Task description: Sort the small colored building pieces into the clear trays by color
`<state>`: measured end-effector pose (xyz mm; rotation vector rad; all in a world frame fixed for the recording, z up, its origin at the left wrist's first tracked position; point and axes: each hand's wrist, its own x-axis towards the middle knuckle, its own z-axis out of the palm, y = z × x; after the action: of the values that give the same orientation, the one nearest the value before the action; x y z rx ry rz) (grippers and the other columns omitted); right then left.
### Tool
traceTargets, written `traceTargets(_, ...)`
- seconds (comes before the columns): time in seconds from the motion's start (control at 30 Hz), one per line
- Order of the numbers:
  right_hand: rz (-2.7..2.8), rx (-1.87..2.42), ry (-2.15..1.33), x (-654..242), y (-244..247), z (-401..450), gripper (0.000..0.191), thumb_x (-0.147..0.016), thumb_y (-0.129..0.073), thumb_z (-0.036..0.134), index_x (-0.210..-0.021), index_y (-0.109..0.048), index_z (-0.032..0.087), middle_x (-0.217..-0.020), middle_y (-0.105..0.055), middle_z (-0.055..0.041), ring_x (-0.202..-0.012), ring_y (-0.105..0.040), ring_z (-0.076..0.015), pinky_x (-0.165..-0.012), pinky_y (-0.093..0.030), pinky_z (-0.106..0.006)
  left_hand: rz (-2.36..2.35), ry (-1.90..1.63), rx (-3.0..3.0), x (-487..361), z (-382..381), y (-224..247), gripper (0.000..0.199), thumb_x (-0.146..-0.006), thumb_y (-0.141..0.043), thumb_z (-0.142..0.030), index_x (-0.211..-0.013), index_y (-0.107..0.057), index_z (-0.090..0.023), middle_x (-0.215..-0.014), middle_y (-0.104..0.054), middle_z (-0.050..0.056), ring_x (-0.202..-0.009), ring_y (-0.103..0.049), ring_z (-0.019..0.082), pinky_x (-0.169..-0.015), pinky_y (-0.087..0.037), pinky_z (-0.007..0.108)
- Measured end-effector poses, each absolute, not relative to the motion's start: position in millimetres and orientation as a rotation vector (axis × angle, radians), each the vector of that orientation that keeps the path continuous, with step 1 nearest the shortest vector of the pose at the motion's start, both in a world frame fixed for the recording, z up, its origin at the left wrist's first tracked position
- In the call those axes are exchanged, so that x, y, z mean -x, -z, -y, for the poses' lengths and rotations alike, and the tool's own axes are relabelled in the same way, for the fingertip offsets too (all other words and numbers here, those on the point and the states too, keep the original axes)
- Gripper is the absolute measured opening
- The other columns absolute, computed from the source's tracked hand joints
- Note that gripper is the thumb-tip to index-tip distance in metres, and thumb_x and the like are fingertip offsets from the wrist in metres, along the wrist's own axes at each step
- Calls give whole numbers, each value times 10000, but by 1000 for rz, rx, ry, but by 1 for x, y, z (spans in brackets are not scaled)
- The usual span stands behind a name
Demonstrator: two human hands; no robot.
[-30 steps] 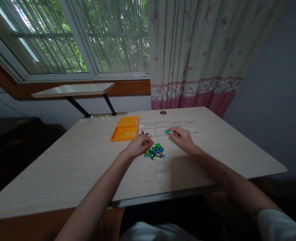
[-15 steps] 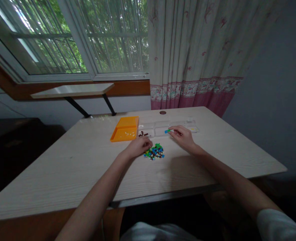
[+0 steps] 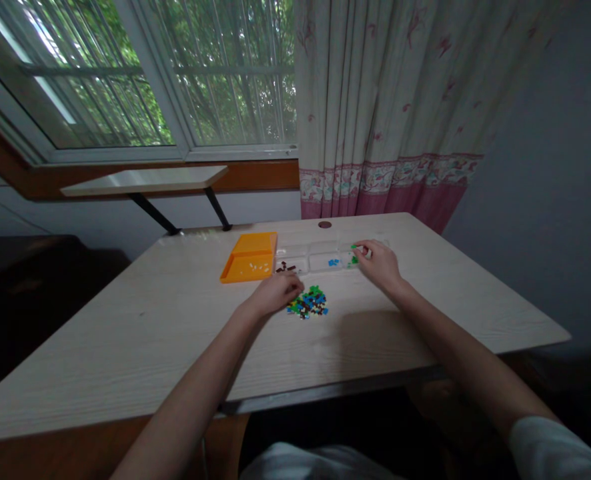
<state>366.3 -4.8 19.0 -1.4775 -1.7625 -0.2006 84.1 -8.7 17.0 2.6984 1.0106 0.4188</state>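
Rightward along the clear sorting tray (image 3: 320,248) has gone the right hand (image 3: 379,264); a blue piece (image 3: 333,263) now lies in a middle compartment.
Fingers pinch a small green piece (image 3: 355,247) over the tray; left hand (image 3: 277,292), loosely curled, touches the mixed bead pile (image 3: 309,303) beside the orange lid (image 3: 250,265), with bare table (image 3: 125,333) well inside every edge.

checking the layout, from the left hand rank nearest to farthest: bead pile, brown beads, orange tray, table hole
1. Bead pile, just right of the left hand, touching or nearly so.
2. Brown beads, in the clear compartment just beyond.
3. Orange tray, beyond and left.
4. Table hole, at the far edge.
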Motion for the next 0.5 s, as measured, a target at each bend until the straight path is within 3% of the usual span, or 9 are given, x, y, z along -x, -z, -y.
traceTargets(0.27, 1833, 1525, 183, -367, -13, 3, 249, -810, -477, 260, -1001, -627, 201, -808, -630, -33, -772, -564, -163, -707, -405, -267, -1116, -648, -2517, -89, 14, -21, 124, -778, -475, -185, -784, -588, -134, -761, -571, 35, -682, -509, 122, -631, -389, 215)
traceTargets(0.5, 2160, 1242, 16, -327, -12, 23, 189, -824, -489, 265, -903, -646, 195, -813, -639, -33, -735, -575, -134, -680, -413, -231, -1112, -790, -2370, -95, 17, -22, 155, -783, -526, -262, -803, -606, -130, -738, -553, 16, -613, -472, 99, -567, -369, 200)
